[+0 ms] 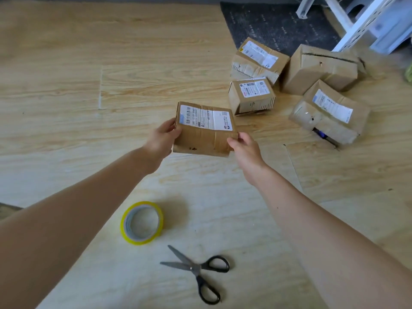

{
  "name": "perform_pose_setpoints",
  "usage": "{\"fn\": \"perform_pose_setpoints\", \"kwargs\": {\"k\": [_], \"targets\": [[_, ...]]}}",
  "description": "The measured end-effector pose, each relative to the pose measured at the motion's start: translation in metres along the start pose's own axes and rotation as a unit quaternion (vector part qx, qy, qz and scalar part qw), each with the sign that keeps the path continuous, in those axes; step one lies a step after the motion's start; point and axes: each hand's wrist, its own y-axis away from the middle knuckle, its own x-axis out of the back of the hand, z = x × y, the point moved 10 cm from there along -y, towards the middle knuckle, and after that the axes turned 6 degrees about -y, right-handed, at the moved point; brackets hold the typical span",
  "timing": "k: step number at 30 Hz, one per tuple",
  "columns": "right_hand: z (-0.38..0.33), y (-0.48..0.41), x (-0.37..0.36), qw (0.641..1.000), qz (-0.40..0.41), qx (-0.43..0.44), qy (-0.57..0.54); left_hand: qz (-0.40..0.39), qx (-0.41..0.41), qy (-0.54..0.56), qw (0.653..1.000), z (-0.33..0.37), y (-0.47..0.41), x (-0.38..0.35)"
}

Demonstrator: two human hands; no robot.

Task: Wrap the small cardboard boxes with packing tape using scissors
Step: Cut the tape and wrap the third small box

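A pale wood-grain plank floor (66, 63) spreads all around. Far beyond the right hand (245, 148) lies a dark grey speckled mat (278, 25), with a white perforated metal rack frame (361, 23) at its right.

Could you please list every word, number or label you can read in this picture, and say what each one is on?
Nothing can be quoted with confidence.
On the held box, gripped by the left hand and right hand: white label with barcode and digits, too blurred.
On the back-left box, small middle box and right box: white labels, print too small.
On the large back box, tape roll and scissors: no text visible.
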Motion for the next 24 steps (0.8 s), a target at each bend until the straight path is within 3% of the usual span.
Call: {"fn": "perform_pose_setpoints", "kwargs": {"k": [13, 24], "targets": [[0.015, 0.116, 0.046, 0.999, -0.009, -0.045, -0.016, -0.006, 0.044, 0.035, 0.998, -0.047, 0.13, -0.024], [0.109, 0.195, 0.059, 0.991, -0.014, -0.134, 0.001, -0.025, 0.059, 0.02, 0.998, -0.131, 0.19, -0.046]]}}
